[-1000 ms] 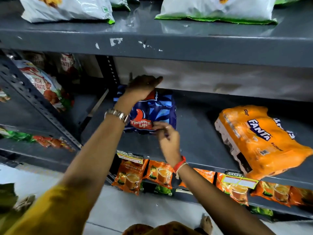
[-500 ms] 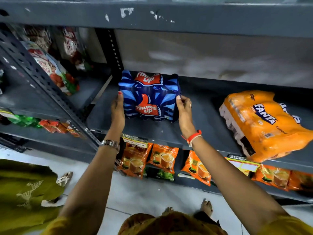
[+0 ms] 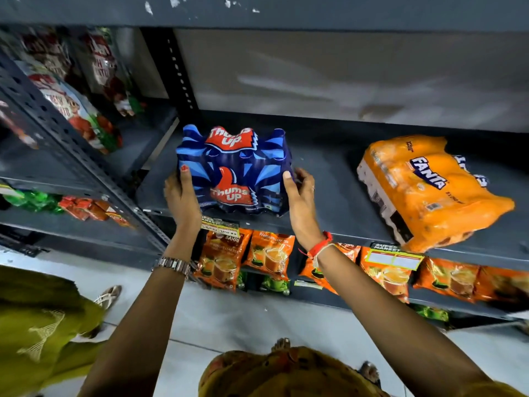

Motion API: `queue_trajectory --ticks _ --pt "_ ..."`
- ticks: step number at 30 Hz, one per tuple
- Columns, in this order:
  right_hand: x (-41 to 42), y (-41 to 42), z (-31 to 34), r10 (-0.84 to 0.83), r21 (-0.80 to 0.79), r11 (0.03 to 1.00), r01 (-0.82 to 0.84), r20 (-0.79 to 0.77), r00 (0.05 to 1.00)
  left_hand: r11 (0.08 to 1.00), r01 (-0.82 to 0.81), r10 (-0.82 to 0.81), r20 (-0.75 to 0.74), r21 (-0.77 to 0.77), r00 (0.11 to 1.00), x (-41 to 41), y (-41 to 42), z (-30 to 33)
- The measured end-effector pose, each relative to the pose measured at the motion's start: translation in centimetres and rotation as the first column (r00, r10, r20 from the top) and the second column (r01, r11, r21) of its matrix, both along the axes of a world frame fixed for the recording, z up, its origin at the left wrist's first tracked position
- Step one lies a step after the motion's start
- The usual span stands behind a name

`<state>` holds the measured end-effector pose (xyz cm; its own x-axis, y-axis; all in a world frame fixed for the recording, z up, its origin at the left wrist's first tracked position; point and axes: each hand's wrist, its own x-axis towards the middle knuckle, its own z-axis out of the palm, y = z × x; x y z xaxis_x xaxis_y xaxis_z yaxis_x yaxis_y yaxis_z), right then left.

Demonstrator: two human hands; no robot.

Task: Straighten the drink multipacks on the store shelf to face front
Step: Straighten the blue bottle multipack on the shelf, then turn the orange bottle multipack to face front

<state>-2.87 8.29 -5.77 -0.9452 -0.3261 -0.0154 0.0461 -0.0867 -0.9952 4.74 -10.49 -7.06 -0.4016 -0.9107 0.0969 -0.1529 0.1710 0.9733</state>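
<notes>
On shelf (image 3: 329, 207) | left hand (image 3: 183, 196), right hand (image 3: 300, 202) clasp blue Thums Up multipack (image 3: 233, 170) sides | orange Fanta multipack (image 3: 429, 190) skewed, well apart

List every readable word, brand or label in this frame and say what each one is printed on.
"Thums Up", twice: blue multipack between left hand and right hand.
"FANTA": orange multipack, lying askew.
"Premium LEAF TEA": orange tea pouch below.
"SUPER MARKET": shelf-edge tag; its price boxes are unreadable.
Left-bay sauce pouches, the barcode print on the Fanta pack and the other shelf tag: too blurred.
</notes>
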Motion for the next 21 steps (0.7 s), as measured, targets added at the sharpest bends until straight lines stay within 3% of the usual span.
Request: queue_trajectory --ticks 2,4,8,11,13,16,19,21 --pt "0.3 1.5 0.5 -0.167 -0.055 0.984 0.168 0.025 0.986 0.978 -0.151 0.149 -0.019 -0.141 0.989 -0.2 1.3 0.8" --pt "0.6 3.8 1.5 -0.416 -0.137 0.901 0.412 0.001 0.909 0.918 -0.291 0.276 -0.092 -0.27 0.957 -0.9 3.2 2.1" --pt "-0.1 10.6 3.3 -0.757 -0.231 0.649 0.725 -0.1 0.646 0.773 -0.307 0.239 -0.194 -0.555 0.952 -3.7 8.5 4.1" --pt "-1.1 14.2 3.5 -0.796 -0.176 0.582 0.794 0.077 0.6 0.637 -0.209 0.096 -0.193 -0.742 0.976 -5.7 11.9 4.3" --pt "-2.1 16.1 3.5 -0.785 -0.069 0.579 0.812 0.223 0.578 0.628 -0.094 -0.071 -0.177 -0.772 0.982 -7.9 15.0 4.2" --pt "-3.8 18.7 3.5 -0.801 0.177 0.579 0.796 0.306 0.514 0.59 0.113 -0.264 -0.059 -0.799 0.963 -11.2 20.0 4.2" --pt "-5.2 21.8 3.0 -0.646 0.149 0.725 0.672 0.486 0.588 0.486 0.382 -0.39 0.196 -0.786 0.9 -14.9 24.0 4.3" --pt "-5.6 23.2 2.3 -0.533 0.148 0.814 0.561 0.574 0.622 0.6 0.582 -0.487 0.326 -0.549 0.81 -17.0 24.9 4.4"
